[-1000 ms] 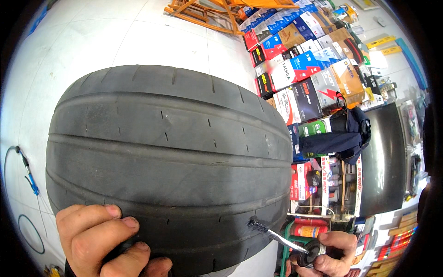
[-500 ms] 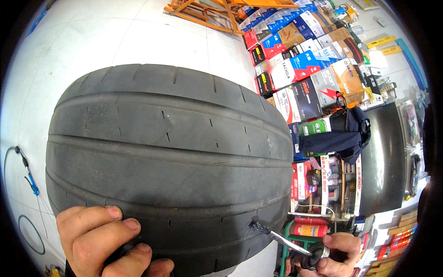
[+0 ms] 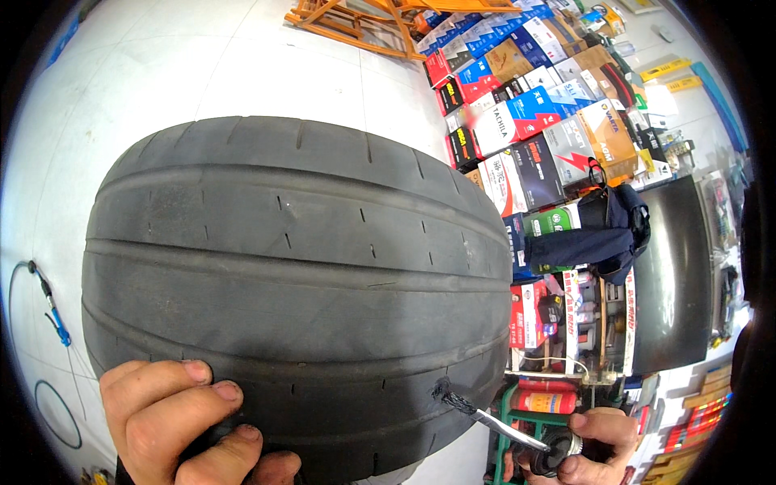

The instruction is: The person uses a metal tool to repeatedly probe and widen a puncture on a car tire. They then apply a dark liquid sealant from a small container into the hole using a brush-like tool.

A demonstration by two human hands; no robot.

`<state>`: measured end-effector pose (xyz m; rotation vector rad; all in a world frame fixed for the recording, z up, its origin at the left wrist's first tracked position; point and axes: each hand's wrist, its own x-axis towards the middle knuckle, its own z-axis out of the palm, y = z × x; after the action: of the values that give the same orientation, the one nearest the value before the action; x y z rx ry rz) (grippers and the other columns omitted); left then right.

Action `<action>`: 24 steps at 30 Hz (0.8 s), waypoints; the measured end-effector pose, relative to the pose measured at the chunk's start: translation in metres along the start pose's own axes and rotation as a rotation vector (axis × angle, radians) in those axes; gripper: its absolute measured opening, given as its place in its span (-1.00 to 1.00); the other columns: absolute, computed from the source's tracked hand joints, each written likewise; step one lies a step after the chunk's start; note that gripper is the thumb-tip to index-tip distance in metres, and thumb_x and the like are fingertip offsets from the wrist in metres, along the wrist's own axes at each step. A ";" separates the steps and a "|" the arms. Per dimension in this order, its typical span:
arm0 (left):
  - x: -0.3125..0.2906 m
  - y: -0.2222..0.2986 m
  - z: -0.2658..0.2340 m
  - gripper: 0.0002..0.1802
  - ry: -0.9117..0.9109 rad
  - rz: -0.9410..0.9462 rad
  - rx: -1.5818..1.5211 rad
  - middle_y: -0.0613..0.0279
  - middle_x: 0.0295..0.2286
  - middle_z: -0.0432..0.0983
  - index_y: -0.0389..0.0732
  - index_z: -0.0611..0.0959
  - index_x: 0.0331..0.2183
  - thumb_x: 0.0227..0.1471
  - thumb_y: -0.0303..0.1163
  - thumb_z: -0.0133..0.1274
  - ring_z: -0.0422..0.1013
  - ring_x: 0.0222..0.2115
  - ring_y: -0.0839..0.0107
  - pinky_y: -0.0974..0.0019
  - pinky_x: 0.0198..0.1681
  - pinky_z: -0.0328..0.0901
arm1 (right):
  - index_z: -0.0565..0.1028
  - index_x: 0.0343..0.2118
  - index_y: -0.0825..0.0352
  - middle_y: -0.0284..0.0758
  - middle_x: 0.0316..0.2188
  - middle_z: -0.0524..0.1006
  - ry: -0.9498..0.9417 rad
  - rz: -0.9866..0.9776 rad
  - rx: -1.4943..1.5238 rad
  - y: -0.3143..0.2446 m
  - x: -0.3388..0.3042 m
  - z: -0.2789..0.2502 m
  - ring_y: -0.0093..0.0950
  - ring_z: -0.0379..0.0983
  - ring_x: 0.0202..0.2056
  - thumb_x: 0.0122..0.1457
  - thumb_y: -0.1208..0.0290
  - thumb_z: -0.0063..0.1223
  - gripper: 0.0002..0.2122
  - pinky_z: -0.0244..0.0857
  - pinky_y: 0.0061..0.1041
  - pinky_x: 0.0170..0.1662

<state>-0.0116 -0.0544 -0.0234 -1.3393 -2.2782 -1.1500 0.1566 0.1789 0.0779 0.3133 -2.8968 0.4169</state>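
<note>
A large worn black tyre [image 3: 267, 323] fills the middle of the view, its grooves running across the tread. My left hand [image 3: 182, 428] grips its near left side, fingers curled over the tread. At the lower right, my right hand [image 3: 598, 444] pinches the round black cap of a cap brush [image 3: 513, 430]. A bare metal stem runs from the cap to a tuft of black, wet-looking bristles. That tuft touches the tread near the tyre's right edge, where a small dark smear shows.
Stacked battery boxes [image 3: 525, 121] stand to the right, with a dark jacket [image 3: 590, 238] hanging by them. A red can [image 3: 543, 400] sits in a green frame beside my right hand. An orange wooden chair [image 3: 356, 28] is at the back; a blue-handled hose tool [image 3: 55, 319] lies left.
The tread marks have shifted slightly left as the tyre turned a little. The bristle tip has moved slightly left and up along the tread. My left hand keeps its grip.
</note>
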 end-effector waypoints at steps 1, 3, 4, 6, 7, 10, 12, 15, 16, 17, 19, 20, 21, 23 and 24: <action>0.000 0.000 0.000 -0.82 0.003 0.001 0.000 0.01 -0.36 0.41 -0.26 0.44 -0.47 -0.15 -0.43 0.11 0.36 -0.32 0.15 0.23 -0.27 0.28 | 0.45 -0.20 0.25 -0.04 -0.22 0.35 -0.015 -0.004 -0.035 -0.001 0.001 0.000 -0.21 0.42 -0.24 -0.14 0.61 0.18 -0.64 0.40 -0.41 -0.24; 0.000 0.000 0.001 -0.82 0.007 0.006 -0.005 0.01 -0.36 0.41 -0.26 0.44 -0.48 -0.14 -0.42 0.11 0.36 -0.32 0.15 0.23 -0.27 0.28 | 0.45 -0.20 0.25 -0.05 -0.22 0.35 -0.051 0.001 -0.061 -0.002 0.004 -0.002 -0.22 0.42 -0.24 -0.14 0.62 0.18 -0.64 0.40 -0.41 -0.23; 0.000 0.000 0.001 -0.82 0.008 0.010 -0.001 0.01 -0.36 0.41 -0.26 0.44 -0.48 -0.13 -0.42 0.11 0.36 -0.32 0.15 0.23 -0.27 0.28 | 0.45 -0.20 0.25 -0.06 -0.22 0.35 -0.069 0.003 -0.073 -0.002 0.004 -0.003 -0.23 0.42 -0.24 -0.14 0.62 0.18 -0.64 0.40 -0.42 -0.23; 0.000 0.000 0.002 -0.82 0.009 0.016 0.006 0.01 -0.36 0.41 -0.26 0.44 -0.49 -0.13 -0.42 0.10 0.36 -0.32 0.15 0.23 -0.27 0.28 | 0.46 -0.22 0.24 -0.06 -0.21 0.34 -0.019 -0.001 -0.039 0.000 0.001 0.000 -0.23 0.43 -0.25 -0.15 0.61 0.19 -0.65 0.40 -0.41 -0.23; 0.000 0.001 0.002 -0.82 0.015 0.012 0.005 0.01 -0.37 0.41 -0.26 0.44 -0.49 -0.13 -0.42 0.11 0.36 -0.32 0.15 0.23 -0.27 0.28 | 0.46 -0.22 0.24 -0.06 -0.21 0.34 -0.006 0.003 -0.033 0.000 0.000 0.000 -0.23 0.43 -0.25 -0.16 0.60 0.20 -0.65 0.40 -0.40 -0.24; 0.000 0.001 0.002 -0.82 0.022 0.001 0.006 0.01 -0.37 0.41 -0.26 0.44 -0.49 -0.13 -0.41 0.11 0.36 -0.33 0.15 0.23 -0.27 0.28 | 0.46 -0.22 0.22 -0.07 -0.22 0.35 -0.003 0.022 -0.044 -0.001 0.000 0.002 -0.23 0.43 -0.26 -0.15 0.60 0.19 -0.65 0.40 -0.39 -0.26; 0.001 0.002 0.002 -0.81 0.016 -0.001 0.003 0.02 -0.37 0.41 -0.26 0.44 -0.50 -0.14 -0.41 0.11 0.36 -0.33 0.15 0.23 -0.27 0.28 | 0.47 -0.24 0.22 -0.07 -0.23 0.36 -0.053 0.024 -0.092 -0.003 0.005 -0.002 -0.24 0.43 -0.27 -0.14 0.60 0.18 -0.67 0.40 -0.40 -0.27; 0.001 0.002 0.002 -0.81 0.009 0.012 0.013 0.01 -0.36 0.40 -0.26 0.43 -0.50 -0.14 -0.41 0.12 0.36 -0.33 0.15 0.22 -0.27 0.28 | 0.50 -0.29 0.22 -0.06 -0.25 0.39 0.007 -0.005 -0.097 -0.001 0.005 -0.004 -0.24 0.44 -0.29 -0.14 0.59 0.19 -0.72 0.39 -0.42 -0.28; 0.001 0.002 0.003 -0.81 0.009 0.013 0.009 0.01 -0.36 0.40 -0.26 0.43 -0.51 -0.15 -0.42 0.12 0.36 -0.33 0.15 0.22 -0.27 0.28 | 0.50 -0.28 0.21 -0.06 -0.25 0.39 -0.016 0.016 -0.098 -0.001 0.005 -0.004 -0.25 0.43 -0.28 -0.15 0.59 0.19 -0.71 0.39 -0.42 -0.28; 0.002 0.002 0.003 -0.81 0.011 0.015 0.008 0.01 -0.36 0.40 -0.27 0.43 -0.51 -0.15 -0.42 0.12 0.36 -0.33 0.15 0.22 -0.27 0.28 | 0.50 -0.28 0.21 -0.07 -0.25 0.39 -0.037 0.035 -0.099 -0.003 0.004 -0.003 -0.25 0.43 -0.28 -0.15 0.58 0.19 -0.70 0.39 -0.43 -0.29; 0.002 0.003 0.004 -0.81 0.013 0.016 0.008 0.01 -0.36 0.40 -0.27 0.43 -0.51 -0.16 -0.43 0.12 0.36 -0.33 0.15 0.22 -0.27 0.28 | 0.50 -0.25 0.20 -0.08 -0.25 0.38 -0.131 0.028 -0.103 -0.003 0.009 -0.010 -0.27 0.42 -0.28 -0.16 0.60 0.19 -0.67 0.38 -0.45 -0.29; 0.002 0.003 0.003 -0.81 0.013 0.016 0.010 0.01 -0.36 0.40 -0.27 0.43 -0.52 -0.17 -0.43 0.12 0.36 -0.33 0.15 0.21 -0.26 0.28 | 0.50 -0.26 0.20 -0.08 -0.26 0.39 -0.088 0.039 -0.093 -0.002 0.008 -0.009 -0.27 0.42 -0.28 -0.17 0.60 0.18 -0.67 0.38 -0.44 -0.29; 0.003 0.004 0.003 -0.81 0.013 0.015 0.013 0.01 -0.36 0.40 -0.26 0.43 -0.52 -0.17 -0.44 0.12 0.36 -0.33 0.15 0.21 -0.26 0.27 | 0.50 -0.27 0.20 -0.09 -0.27 0.40 -0.045 0.049 -0.082 -0.002 0.007 -0.007 -0.27 0.42 -0.29 -0.17 0.61 0.18 -0.68 0.38 -0.44 -0.29; 0.003 0.005 0.003 -0.81 0.015 0.014 0.024 0.01 -0.36 0.40 -0.26 0.42 -0.53 -0.18 -0.44 0.12 0.36 -0.33 0.15 0.21 -0.26 0.27 | 0.53 -0.33 0.19 -0.13 -0.33 0.44 0.079 0.067 -0.073 0.000 0.003 0.001 -0.28 0.43 -0.34 -0.20 0.61 0.21 -0.70 0.36 -0.45 -0.30; 0.003 0.005 0.003 -0.81 0.015 0.015 0.030 0.01 -0.36 0.40 -0.26 0.42 -0.53 -0.18 -0.44 0.12 0.36 -0.33 0.15 0.21 -0.26 0.27 | 0.53 -0.33 0.18 -0.13 -0.34 0.45 0.084 0.052 -0.081 0.001 0.002 0.003 -0.29 0.43 -0.34 -0.21 0.61 0.22 -0.69 0.36 -0.46 -0.30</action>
<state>-0.0085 -0.0491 -0.0214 -1.3304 -2.2616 -1.1128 0.1538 0.1787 0.0752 0.2038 -2.8352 0.3123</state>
